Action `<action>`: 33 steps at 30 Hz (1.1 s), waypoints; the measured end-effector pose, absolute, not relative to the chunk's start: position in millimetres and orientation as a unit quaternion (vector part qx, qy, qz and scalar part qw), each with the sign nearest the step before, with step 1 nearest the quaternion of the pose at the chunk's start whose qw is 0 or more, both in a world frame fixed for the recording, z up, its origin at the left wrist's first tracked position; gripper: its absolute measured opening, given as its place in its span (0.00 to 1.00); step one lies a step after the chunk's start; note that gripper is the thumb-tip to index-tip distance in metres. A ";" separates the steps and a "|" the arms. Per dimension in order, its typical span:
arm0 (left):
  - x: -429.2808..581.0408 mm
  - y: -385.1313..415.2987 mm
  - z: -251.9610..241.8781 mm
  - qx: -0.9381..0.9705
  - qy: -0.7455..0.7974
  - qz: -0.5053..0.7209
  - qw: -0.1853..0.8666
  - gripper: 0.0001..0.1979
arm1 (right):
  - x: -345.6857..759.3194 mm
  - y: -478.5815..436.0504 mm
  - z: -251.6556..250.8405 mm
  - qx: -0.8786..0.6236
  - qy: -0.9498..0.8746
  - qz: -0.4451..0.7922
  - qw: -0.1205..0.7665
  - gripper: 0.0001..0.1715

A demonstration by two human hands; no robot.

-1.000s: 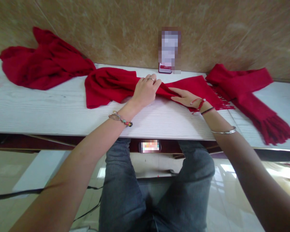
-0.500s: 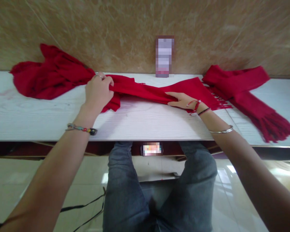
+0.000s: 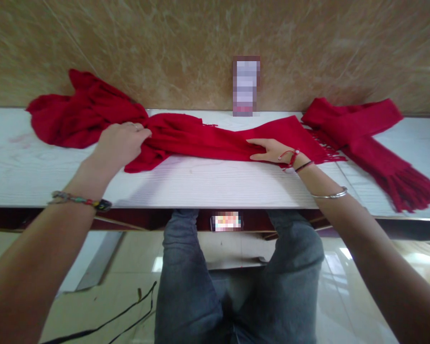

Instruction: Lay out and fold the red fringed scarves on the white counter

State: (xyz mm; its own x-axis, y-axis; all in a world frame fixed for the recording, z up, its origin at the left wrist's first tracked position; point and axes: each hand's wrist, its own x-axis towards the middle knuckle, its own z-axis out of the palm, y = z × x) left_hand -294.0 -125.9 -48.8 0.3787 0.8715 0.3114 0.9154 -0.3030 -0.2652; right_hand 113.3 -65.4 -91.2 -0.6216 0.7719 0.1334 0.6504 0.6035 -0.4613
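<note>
A long red scarf lies stretched along the white tabletop, fringed at its right end and bunched into loose folds at its left. My left hand is closed on the scarf's gathered part, where the fabric narrows beside the bunched heap; its fingertips are partly hidden. Farther right, my right hand rests flat on the scarf near the fringed end, thumb and fingers apart. A second red scarf, folded across itself with fringe toward the front, lies to the right of that hand.
Behind the white table rises a brown marbled wall. A blurred-out upright object leans there. Another blurred object with a bright face sits on the shelf under the table edge, above my knees. A dark strap hangs at lower left.
My left hand has moved left and toward me, shifting the gathered cloth with it. The scarf's middle now lies wider and flatter. My right hand stays in nearly the same spot.
</note>
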 end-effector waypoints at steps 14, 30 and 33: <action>-233.4 -117.3 -53.2 -0.829 -0.497 -0.121 0.228 0.21 | 111.7 -67.8 -90.6 -0.398 -0.887 0.161 0.168 0.34; -145.5 -57.6 -75.8 -0.922 -0.348 -0.165 0.045 0.16 | 108.9 -71.4 -82.5 -0.268 -0.928 0.195 0.173 0.19; -149.1 -68.3 -77.1 -0.926 -0.329 -0.182 0.036 0.12 | 110.1 -74.1 -78.5 -0.246 -0.934 0.209 0.156 0.21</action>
